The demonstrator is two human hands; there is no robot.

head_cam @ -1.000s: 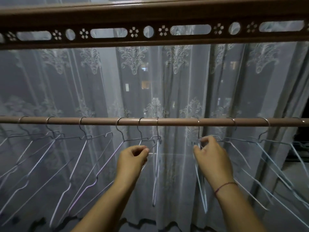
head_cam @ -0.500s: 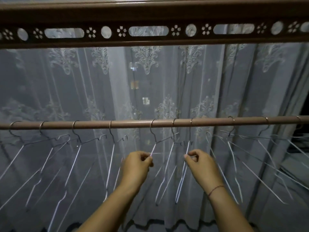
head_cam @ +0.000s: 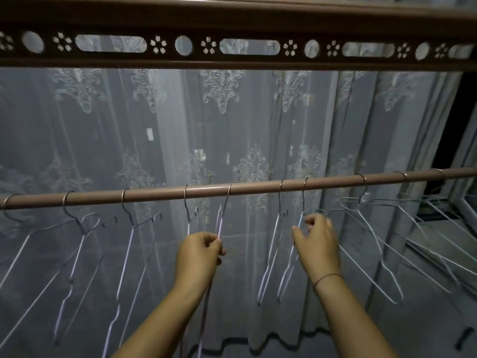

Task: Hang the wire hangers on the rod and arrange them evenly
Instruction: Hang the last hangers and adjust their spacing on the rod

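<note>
A brown rod runs across the view, rising slightly to the right. Several thin wire hangers hang from it by their hooks. My left hand pinches the shoulder wire of one hanger near the middle of the rod; that hanger tilts left below its hook. My right hand is just below the rod, further right. Its thumb and fingers are parted around the wire of another hanger and do not close on it. A neighbouring hanger hangs just left of that one.
A lace curtain hangs right behind the rod. Above runs a dark wooden rail with cut-out patterns. Hangers on the left are spread apart; those on the right overlap at an angle. A window frame stands at the right.
My left hand has kept its pinch and drawn its hanger left, away from the two by my right hand. My right hand has loosened its pinch. The view has swung right.
</note>
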